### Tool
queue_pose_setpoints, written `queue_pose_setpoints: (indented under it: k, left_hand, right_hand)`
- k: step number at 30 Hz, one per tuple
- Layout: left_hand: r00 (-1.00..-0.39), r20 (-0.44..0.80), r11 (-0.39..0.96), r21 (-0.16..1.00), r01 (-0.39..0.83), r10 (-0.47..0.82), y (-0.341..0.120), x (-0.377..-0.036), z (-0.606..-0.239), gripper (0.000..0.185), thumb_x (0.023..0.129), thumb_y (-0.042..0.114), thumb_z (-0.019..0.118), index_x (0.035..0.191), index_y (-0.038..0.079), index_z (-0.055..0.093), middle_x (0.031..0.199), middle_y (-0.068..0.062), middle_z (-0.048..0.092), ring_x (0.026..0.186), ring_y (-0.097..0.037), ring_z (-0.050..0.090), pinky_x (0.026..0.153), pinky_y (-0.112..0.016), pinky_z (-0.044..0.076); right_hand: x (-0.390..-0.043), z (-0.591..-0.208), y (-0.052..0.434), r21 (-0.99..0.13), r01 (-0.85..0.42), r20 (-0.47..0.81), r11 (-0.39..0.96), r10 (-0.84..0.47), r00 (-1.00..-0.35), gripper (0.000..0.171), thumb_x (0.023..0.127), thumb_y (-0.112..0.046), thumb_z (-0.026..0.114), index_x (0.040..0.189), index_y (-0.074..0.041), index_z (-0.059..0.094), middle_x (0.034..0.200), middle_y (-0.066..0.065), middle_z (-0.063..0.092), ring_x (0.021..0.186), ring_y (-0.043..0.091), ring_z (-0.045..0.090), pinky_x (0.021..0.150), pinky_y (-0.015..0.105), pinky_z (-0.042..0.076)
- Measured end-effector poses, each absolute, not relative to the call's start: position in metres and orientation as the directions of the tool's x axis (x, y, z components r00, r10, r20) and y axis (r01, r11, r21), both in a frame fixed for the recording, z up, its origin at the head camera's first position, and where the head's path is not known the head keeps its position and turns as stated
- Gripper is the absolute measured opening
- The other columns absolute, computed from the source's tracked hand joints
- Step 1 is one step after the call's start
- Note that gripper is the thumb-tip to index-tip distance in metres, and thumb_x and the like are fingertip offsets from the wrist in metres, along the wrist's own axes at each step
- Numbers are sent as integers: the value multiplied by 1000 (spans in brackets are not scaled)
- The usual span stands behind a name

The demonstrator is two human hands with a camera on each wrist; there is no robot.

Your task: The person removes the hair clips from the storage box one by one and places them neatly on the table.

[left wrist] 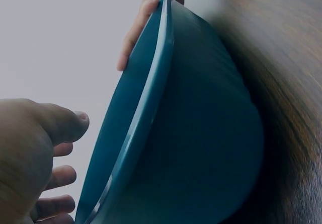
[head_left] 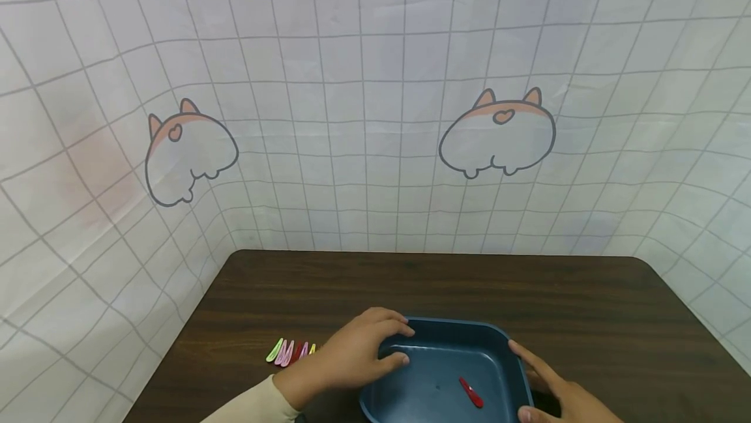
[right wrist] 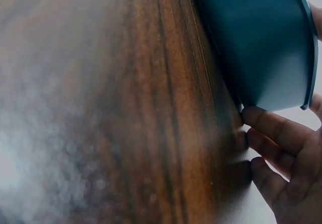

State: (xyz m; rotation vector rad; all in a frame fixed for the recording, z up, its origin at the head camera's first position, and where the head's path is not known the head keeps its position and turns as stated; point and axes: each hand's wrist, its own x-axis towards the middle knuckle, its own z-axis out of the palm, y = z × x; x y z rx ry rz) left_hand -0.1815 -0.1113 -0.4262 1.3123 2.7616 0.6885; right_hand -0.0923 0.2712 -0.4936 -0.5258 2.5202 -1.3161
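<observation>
The blue tray [head_left: 446, 371] sits at the tabletop's [head_left: 528, 292] near edge with one red clip [head_left: 471, 392] inside. Your left hand [head_left: 352, 354] curls over its left rim, your right hand [head_left: 557, 390] lies spread against the right rim — bracing it; more clips [head_left: 290, 351] wait left.

A dark brown wood-grain desk [head_left: 587, 306] with rounded far corners carries two groups of things. A deep blue rounded-square plastic tray [head_left: 446, 330] sits at the near edge, about midway along it. A row of small plastic hair clips [head_left: 287, 351], green, pink and red, lies just to its left, toward the left edge.
</observation>
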Motion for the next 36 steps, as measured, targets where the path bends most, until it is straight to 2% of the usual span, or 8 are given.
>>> queue_pose_setpoints:
  k: [7,13,15,19,25,28,32,36]
  left_hand:
    - [-614,163,525,379,762,772,-100,-178,-424,38,100,39,67,133,21,67,141,5,57,135,-15,48,108,-40,44]
    - [-580,152,493,383,781,800,-90,-176,-425,38,101,40,65,133,20,68,143,4,56,136,-15,47,108,-40,44]
    - [-567,144,484,380,788,811,-86,-175,-427,38,102,40,65,133,20,68,143,5,56,136,-15,47,109,-40,44]
    - [-551,128,479,360,800,825,-79,-175,-432,38,102,43,63,134,22,67,144,7,55,137,-14,47,110,-40,42]
    - [-542,112,474,359,804,833,-69,-175,-438,39,102,45,63,135,24,66,144,9,54,137,-12,46,110,-37,42]
    - [-535,113,466,365,806,838,-65,-174,-440,39,101,45,63,135,24,67,144,9,54,137,-12,46,110,-36,42]
    - [-524,112,458,356,814,844,-60,-173,-444,39,101,45,63,135,25,66,145,7,54,137,-13,46,109,-36,43]
    - [-523,96,464,346,815,847,-54,-171,-449,39,101,46,63,134,26,67,146,7,53,137,-12,45,108,-35,44]
  right_hand:
    - [-92,-494,271,-823,-208,-50,529,-432,-901,85,102,-22,63,165,-21,6,144,39,45,118,59,55,67,50,61]
    - [-92,-494,271,-807,-217,-50,549,-430,-902,85,102,-22,64,165,-21,7,143,36,48,119,40,61,68,52,60]
    - [-92,-494,271,-807,-216,-51,549,-430,-901,85,102,-22,64,165,-21,7,143,37,48,119,41,61,68,52,60]
    - [-91,-495,270,-812,-216,-48,542,-432,-901,85,102,-22,63,165,-21,6,142,37,48,118,52,58,67,52,60]
    - [-92,-497,271,-795,-232,-43,560,-433,-900,85,102,-22,63,165,-21,6,142,37,48,119,34,62,69,55,59]
    - [-93,-498,271,-794,-230,-44,562,-432,-901,85,103,-24,63,165,-21,5,143,38,47,119,42,61,70,56,59]
    - [-94,-499,271,-803,-221,-48,554,-429,-902,85,103,-25,62,165,-21,4,143,40,45,118,61,53,70,58,59]
    - [-94,-500,270,-808,-214,-52,548,-429,-902,85,103,-25,61,165,-21,3,144,40,44,119,63,52,69,59,58]
